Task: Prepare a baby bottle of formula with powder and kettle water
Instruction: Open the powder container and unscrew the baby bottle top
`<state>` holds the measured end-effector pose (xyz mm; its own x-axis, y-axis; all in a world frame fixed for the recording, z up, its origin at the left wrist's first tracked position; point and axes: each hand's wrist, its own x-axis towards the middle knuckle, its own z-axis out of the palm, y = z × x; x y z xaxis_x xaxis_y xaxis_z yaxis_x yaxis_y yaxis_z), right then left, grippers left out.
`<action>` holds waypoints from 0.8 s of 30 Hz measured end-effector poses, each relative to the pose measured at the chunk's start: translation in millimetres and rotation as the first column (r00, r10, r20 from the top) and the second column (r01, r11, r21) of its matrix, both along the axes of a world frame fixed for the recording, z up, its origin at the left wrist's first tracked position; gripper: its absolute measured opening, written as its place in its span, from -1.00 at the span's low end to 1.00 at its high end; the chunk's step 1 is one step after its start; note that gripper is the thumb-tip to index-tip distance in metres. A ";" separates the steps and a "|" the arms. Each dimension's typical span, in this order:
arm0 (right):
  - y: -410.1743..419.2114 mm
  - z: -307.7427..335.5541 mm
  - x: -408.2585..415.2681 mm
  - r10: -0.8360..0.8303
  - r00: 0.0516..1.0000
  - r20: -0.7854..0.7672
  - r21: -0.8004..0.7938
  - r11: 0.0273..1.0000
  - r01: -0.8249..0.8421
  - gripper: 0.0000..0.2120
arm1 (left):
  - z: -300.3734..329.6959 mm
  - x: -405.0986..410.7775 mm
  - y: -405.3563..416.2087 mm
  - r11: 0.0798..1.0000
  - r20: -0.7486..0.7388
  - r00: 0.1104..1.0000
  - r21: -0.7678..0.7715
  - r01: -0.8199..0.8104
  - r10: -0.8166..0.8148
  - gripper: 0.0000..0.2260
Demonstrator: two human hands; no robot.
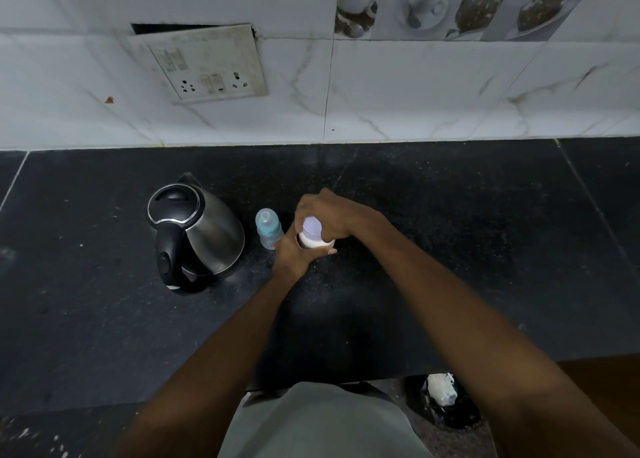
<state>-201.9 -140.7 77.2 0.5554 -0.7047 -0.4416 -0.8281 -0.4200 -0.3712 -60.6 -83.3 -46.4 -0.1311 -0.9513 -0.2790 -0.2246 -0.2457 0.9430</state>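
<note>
A small white powder jar with a pale lilac lid stands on the black countertop in the middle. My left hand wraps its lower body from the left. My right hand curls over the lid from above and the right. Just left of the jar stands a small clear baby bottle with a teal collar and a cap on. Further left sits a steel electric kettle with a black lid and handle, lid shut.
A white tiled wall rises behind the counter, with a loose switch and socket plate on it. The counter's front edge runs just before my body. A black and white shoe shows on the floor below.
</note>
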 end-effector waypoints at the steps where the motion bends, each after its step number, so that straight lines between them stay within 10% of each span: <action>1: 0.7 -1.0 -5.3 -0.020 0.997 0.076 0.002 1.000 0.020 -0.51 | 1.0 -1.0 0.3 1.000 -0.008 1.000 -0.008 0.003 -0.003 -0.18; 7: 16.8 -5.0 -47.3 -0.461 0.755 0.467 0.195 0.886 0.421 -0.39 | 2.8 -6.8 1.6 0.997 -0.017 1.000 -0.081 0.001 -0.003 -0.20; 14: 52.2 -43.8 -71.4 -0.763 0.296 0.575 0.355 0.559 0.750 -0.40 | 4.5 -16.2 9.0 0.994 -0.004 0.999 -0.097 -0.049 0.049 -0.28; 24: 92.2 -113.1 -74.1 -0.826 0.167 0.539 0.306 0.377 0.874 -0.34 | 3.6 -15.2 7.9 0.994 0.041 0.999 -0.107 -0.031 0.035 -0.26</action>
<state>-275.9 -48.5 -35.9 -0.3221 -0.9094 -0.2631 -0.3367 0.3697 -0.8660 -75.8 -75.4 -42.8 -0.0893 -0.9795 -0.1807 -0.2587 -0.1524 0.9538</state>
